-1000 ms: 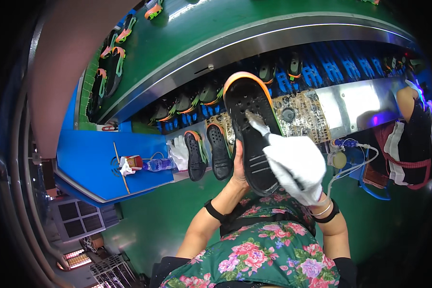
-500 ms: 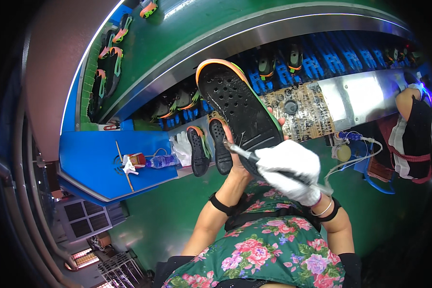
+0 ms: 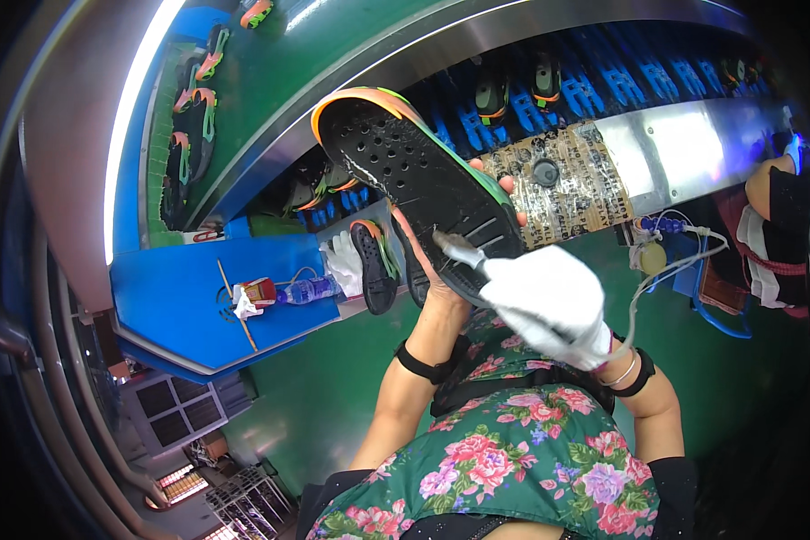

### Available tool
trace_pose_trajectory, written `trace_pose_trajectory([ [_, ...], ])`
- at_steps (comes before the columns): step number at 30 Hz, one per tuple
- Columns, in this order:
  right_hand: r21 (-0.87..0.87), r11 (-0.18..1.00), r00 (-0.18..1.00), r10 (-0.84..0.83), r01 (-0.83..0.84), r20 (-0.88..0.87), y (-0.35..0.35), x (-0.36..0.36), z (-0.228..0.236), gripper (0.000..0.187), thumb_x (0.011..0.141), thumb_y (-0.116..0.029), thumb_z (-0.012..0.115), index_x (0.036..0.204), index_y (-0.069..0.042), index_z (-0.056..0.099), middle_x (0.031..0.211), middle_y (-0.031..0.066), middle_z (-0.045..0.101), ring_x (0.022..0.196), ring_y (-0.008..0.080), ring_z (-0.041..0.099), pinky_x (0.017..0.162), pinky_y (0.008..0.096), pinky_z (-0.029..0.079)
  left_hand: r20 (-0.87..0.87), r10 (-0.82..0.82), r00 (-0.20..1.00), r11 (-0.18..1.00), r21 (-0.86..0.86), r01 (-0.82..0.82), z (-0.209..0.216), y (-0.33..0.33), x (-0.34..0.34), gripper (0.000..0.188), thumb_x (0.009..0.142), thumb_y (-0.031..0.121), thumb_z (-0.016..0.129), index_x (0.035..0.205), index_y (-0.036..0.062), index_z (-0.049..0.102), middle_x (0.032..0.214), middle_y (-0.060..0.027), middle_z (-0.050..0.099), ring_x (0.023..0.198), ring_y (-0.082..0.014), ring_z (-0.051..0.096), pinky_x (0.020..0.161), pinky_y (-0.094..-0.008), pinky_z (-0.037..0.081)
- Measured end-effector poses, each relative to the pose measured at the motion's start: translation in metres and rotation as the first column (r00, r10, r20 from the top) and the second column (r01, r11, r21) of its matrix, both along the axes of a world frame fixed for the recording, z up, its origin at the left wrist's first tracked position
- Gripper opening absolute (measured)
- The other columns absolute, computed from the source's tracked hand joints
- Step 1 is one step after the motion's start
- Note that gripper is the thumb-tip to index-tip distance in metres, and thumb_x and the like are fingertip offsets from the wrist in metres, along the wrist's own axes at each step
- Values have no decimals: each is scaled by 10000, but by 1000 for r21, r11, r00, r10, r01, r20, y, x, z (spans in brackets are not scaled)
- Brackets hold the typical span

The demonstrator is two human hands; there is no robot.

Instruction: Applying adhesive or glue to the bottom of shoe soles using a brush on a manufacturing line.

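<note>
While the left hand (image 3: 441,292) grips the black sole (image 3: 418,184) upright, the gloved right hand (image 3: 549,301) pinches a brush (image 3: 459,252) against its lower edge, coating apparently unfinished.

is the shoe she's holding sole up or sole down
Sole up. The black shoe sole with its holes and grooves faces the camera, held from beneath by the left hand; the gloved right hand touches a tool to it.

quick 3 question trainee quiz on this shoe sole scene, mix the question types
1. True or false: the right hand wears a white glove.
2. The left hand holds: A) a bottle B) the black shoe sole C) a cable.
3. Fill in: the metal tool in the right hand touches the sole's ___ face.

Key: 1 true; 2 B; 3 black.
</note>
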State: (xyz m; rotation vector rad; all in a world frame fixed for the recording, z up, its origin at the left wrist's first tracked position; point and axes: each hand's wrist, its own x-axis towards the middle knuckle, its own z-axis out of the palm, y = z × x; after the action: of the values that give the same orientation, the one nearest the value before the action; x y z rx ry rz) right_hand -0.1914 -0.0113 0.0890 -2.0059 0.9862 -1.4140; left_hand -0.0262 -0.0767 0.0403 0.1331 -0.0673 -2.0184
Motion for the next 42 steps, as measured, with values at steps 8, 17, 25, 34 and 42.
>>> trace_pose_trajectory([
  [8, 157, 982, 970, 64, -103, 234, 3, -11, -14, 250, 800, -52, 811, 1046, -89, 783, 1035, 89, 768, 883, 260, 723, 772, 361, 571, -69, -100, 993, 990, -109, 92, -7, -2, 2, 1008, 842, 803, 598, 1558, 134, 363, 1454, -286, 500, 1173, -539, 591, 943, -607, 561],
  [17, 248, 955, 950, 84, -163, 301, 3, -14, -12, 219, 770, -23, 819, 979, -82, 791, 996, 105, 779, 861, 244, 732, 776, 362, 580, 145, -20, 989, 992, -117, 37, -6, 3, 6, 1069, 845, 804, 592, 1585, 84, 313, 1536, -217, 430, 1313, -510, 518, 991, -608, 559],
  [25, 334, 841, 890, 320, -425, 325, 8, -18, -8, 183, 763, -37, 842, 932, -96, 806, 983, 97, 786, 875, 233, 736, 760, 353, 575, 177, -225, 958, 954, -161, 253, -6, -5, 24, 1089, 853, 752, 636, 1620, 86, 243, 1595, -217, 345, 1316, -536, 495, 1032, -610, 532],
  [34, -30, 931, 921, 356, -364, -157, 17, -19, -19, 452, 768, -67, 801, 1208, -148, 736, 1169, 81, 745, 887, 259, 709, 733, 358, 570, 400, -368, 839, 919, 19, 394, -12, -9, 48, 966, 882, 590, 636, 1594, 27, 307, 1527, -329, 424, 1301, -626, 476, 1103, -664, 432],
  [42, -23, 958, 949, 278, -285, -147, 4, -28, -7, 351, 774, -69, 805, 1120, -122, 787, 1074, 90, 774, 867, 242, 730, 751, 340, 582, 475, -435, 765, 894, 124, 431, -20, -9, 58, 916, 851, 486, 670, 1572, 14, 361, 1540, -301, 436, 1348, -471, 528, 1161, -618, 396],
])
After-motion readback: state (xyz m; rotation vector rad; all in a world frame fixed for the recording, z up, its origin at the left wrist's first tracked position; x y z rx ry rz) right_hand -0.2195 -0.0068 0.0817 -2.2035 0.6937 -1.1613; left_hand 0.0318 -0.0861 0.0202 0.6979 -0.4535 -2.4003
